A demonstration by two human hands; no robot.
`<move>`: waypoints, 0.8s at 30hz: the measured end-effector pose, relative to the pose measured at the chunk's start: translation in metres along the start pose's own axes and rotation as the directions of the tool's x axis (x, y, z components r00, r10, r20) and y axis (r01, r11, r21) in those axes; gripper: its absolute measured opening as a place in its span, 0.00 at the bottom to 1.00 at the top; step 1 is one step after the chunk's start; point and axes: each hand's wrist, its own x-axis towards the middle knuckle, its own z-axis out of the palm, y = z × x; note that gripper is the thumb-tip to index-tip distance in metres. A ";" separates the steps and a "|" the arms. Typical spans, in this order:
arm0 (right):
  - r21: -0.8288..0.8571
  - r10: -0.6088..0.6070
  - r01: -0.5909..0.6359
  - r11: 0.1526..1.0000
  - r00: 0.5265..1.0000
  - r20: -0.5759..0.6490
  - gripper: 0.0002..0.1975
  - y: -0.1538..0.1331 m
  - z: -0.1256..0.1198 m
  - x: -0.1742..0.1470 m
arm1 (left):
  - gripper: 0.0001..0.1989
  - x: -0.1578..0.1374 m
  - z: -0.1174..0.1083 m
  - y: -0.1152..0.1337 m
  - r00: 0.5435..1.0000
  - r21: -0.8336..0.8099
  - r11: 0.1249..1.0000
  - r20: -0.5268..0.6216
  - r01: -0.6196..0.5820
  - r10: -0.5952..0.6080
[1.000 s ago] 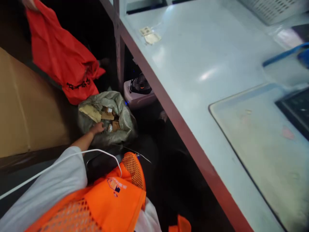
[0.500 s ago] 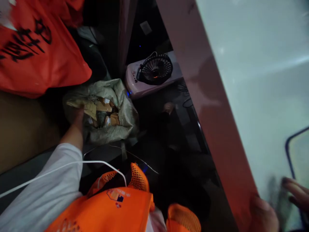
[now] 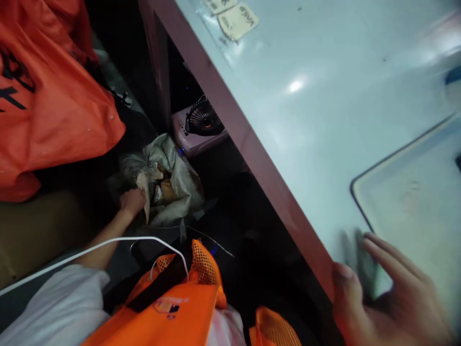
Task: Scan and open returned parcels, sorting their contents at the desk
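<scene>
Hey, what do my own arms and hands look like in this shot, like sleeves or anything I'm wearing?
Both the left hand and right hand are gloveless. The left sleeve is loose, whitish, and ends well short of the wrist; no right sleeve shows. A white cable crosses in front of the left arm.

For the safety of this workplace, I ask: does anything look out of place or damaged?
Perhaps two small things. Below the table, a black fan sits on a pink case, face tilted upward, an unusual spot. On the table, one paper label has an irregular outline, perhaps torn. I see no spill, but below is dark.
</scene>
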 end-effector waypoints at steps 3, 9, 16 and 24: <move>0.255 0.035 0.028 0.967 0.970 -0.241 0.21 -0.010 0.000 -0.013 | 0.25 -0.049 -0.023 0.004 0.988 0.001 0.988 -0.020 -0.153 0.153; 0.704 -0.173 -0.130 0.699 0.924 0.342 0.34 -0.081 0.048 -0.067 | 0.32 -0.154 -0.078 0.059 0.718 -0.366 0.621 -0.420 -0.694 0.555; 0.850 -0.157 -0.377 0.368 0.876 0.456 0.35 -0.113 0.121 -0.094 | 0.38 -0.225 -0.056 0.128 0.643 -0.559 0.332 -0.572 -0.760 0.510; 0.846 -0.085 -0.531 0.048 0.842 0.533 0.25 -0.080 0.120 -0.114 | 0.36 -0.246 -0.056 0.092 0.686 -0.706 0.271 -0.402 -0.654 0.607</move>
